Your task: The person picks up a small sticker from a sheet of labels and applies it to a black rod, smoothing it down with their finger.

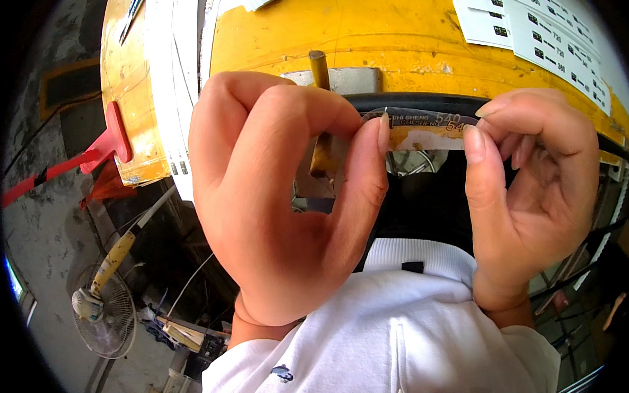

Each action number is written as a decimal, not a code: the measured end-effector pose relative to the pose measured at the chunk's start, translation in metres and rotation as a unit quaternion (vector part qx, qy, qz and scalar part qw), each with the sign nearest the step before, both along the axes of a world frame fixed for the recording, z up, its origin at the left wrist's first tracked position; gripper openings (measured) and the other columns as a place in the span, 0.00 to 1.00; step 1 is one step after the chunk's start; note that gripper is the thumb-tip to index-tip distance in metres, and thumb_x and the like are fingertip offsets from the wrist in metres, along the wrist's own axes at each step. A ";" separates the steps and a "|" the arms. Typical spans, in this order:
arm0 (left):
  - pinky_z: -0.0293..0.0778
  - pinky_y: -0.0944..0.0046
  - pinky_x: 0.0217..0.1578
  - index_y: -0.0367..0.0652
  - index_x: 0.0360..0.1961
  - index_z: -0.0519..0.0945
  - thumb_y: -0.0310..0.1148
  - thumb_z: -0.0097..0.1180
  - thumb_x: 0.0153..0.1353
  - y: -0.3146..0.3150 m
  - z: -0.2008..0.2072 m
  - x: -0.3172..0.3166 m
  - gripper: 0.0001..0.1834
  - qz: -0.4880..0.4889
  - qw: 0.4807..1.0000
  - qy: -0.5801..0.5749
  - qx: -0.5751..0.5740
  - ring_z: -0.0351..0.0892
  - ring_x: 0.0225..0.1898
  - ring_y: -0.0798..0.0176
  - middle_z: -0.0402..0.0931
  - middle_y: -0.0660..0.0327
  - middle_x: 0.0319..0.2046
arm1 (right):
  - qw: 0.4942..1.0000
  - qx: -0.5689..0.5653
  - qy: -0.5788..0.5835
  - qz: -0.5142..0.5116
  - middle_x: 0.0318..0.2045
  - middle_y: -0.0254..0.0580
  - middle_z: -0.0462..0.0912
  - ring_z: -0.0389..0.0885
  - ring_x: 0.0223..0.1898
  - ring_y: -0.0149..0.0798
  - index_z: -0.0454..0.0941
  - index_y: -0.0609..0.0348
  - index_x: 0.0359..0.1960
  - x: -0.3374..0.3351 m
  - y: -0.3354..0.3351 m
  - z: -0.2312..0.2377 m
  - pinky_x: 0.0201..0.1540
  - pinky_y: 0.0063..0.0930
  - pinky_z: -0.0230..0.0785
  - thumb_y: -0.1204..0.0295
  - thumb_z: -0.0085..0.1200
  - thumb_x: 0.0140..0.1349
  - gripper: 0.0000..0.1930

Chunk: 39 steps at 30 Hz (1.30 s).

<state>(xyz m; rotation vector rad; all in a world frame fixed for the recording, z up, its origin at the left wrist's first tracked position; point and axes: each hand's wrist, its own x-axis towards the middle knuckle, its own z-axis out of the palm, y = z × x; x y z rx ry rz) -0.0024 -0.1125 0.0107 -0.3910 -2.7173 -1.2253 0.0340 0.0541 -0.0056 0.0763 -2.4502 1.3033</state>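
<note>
Between my two hands stretches a short see-through strip (422, 122) with small printed characters, probably thin film. The dark table edge and some yellow show through it. My left hand (277, 174) pinches its left end between thumb and forefinger. At its right end, my right hand (530, 176) grips it between thumb and fingertips, the other fingers curled in. A thin bright glint stands by the left thumbnail. Beyond my left hand, a brownish peg (320, 68) rises near a grey metal plate (353, 80), partly hidden by the fingers.
White printed sheets (552, 49) lie at the far right of the yellow table (299, 30). Long white paper strips (170, 67) and blue-handled tweezers (134, 10) are at the left. A red handle (108, 144) juts beside the table; a fan (106, 314) stands lower left.
</note>
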 end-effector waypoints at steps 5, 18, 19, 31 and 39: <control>0.60 0.68 0.41 0.36 0.28 0.75 0.22 0.61 0.54 -0.006 -0.004 0.004 0.06 -0.018 0.999 0.017 0.035 0.66 0.35 0.65 0.70 0.61 0.30 | 1.000 -0.010 0.000 0.028 0.36 0.41 0.76 0.67 0.30 0.26 0.72 0.63 0.44 0.000 0.001 0.002 0.36 0.16 0.57 0.90 0.55 0.54 0.16; 0.65 0.58 0.49 0.45 0.37 0.83 0.26 0.70 0.41 0.025 0.007 0.003 0.17 -0.034 0.964 0.138 -0.226 0.75 0.40 0.57 0.76 0.61 0.37 | 0.958 -0.262 0.080 0.088 0.32 0.41 0.75 0.74 0.31 0.31 0.72 0.62 0.42 -0.002 0.022 0.000 0.34 0.22 0.68 0.87 0.53 0.54 0.14; 0.62 0.59 0.48 0.46 0.36 0.83 0.27 0.70 0.43 0.022 0.001 0.003 0.15 -0.037 0.963 0.155 -0.216 0.75 0.42 0.58 0.77 0.63 0.36 | 0.950 -0.291 0.085 0.073 0.31 0.38 0.76 0.74 0.30 0.29 0.74 0.61 0.40 -0.002 0.019 0.003 0.32 0.22 0.67 0.86 0.54 0.55 0.12; 0.61 0.56 0.53 0.45 0.42 0.83 0.31 0.65 0.54 0.014 -0.003 0.000 0.13 -0.077 0.958 0.179 -0.211 0.75 0.48 0.54 0.79 0.60 0.41 | 0.946 -0.291 0.120 0.076 0.31 0.36 0.75 0.76 0.29 0.29 0.74 0.60 0.37 0.003 0.029 0.012 0.30 0.22 0.71 0.85 0.53 0.56 0.09; 0.59 0.67 0.37 0.32 0.48 0.80 0.68 0.38 0.63 -0.003 0.035 0.026 0.43 -0.006 0.999 0.005 0.051 0.68 0.35 0.68 0.78 0.56 0.42 | 0.962 -0.246 0.008 0.117 0.30 0.38 0.74 0.74 0.29 0.29 0.72 0.61 0.41 0.019 0.022 0.030 0.31 0.21 0.68 0.85 0.53 0.55 0.12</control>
